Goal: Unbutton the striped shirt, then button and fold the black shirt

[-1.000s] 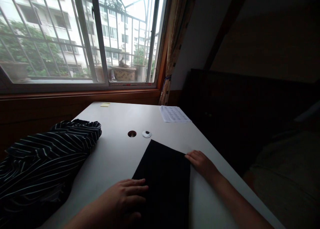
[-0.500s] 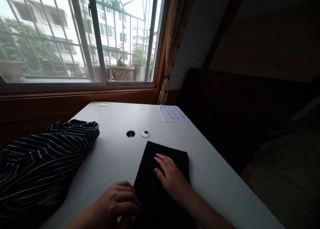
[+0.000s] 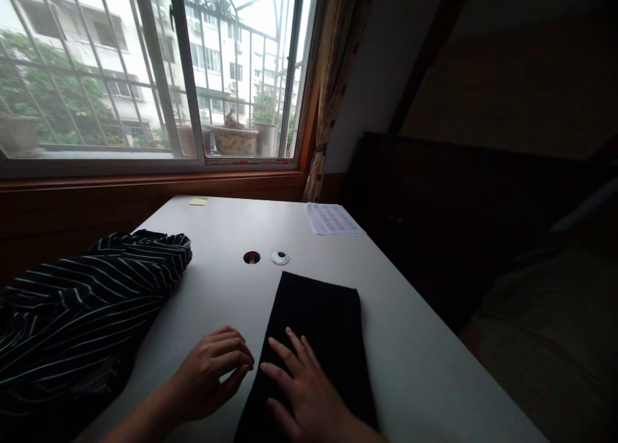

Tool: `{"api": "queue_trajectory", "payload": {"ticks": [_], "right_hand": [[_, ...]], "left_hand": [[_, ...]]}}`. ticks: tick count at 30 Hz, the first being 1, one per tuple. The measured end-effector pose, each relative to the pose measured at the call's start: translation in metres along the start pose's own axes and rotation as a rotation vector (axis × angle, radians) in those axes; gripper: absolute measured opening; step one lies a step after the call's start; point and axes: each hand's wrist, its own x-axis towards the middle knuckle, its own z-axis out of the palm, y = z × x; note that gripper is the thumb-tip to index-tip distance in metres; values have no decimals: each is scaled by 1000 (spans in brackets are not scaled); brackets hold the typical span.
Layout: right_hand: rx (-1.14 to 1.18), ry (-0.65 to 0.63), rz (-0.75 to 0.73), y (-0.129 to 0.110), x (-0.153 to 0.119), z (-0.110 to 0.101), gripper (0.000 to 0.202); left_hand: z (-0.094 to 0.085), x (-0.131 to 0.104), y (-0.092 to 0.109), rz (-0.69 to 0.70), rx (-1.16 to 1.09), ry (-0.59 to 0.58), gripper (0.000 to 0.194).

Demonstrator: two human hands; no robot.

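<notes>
A folded black cloth, its exact kind not clear, lies flat on the white table and runs out of the bottom of the view. My right hand rests on it with fingers spread and palm down. Just off the cloth's left edge is my left hand, its fingers loosely bent, with a gap to the thumb and nothing held. To the left lies a rumpled black garment with white stripes.
Beyond the cloth are a round cable hole and its loose cover. A yellow note and printed sheets lie at the far side. Behind the table is a barred window with a curtain.
My right hand has slid back toward me and to the left over the black cloth, fingers spreading. My left hand has moved away from the cloth's edge, slightly left and forward.
</notes>
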Motion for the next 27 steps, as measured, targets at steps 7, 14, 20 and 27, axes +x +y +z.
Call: {"api": "queue_trajectory", "payload": {"ticks": [7, 14, 20, 27], "right_hand": [[17, -105, -101, 23, -17, -42, 67], [-75, -132, -142, 65, -49, -79, 76], [-201, 175, 260, 57, -45, -49, 65], [-305, 225, 347, 51, -37, 6, 58]], "left_hand": [[-3, 5, 3, -6, -7, -31, 19], [-3, 7, 5, -9, -26, -92, 19], [4, 6, 4, -19, -23, -127, 19], [5, 5, -3, -41, -8, -157, 19]]}}
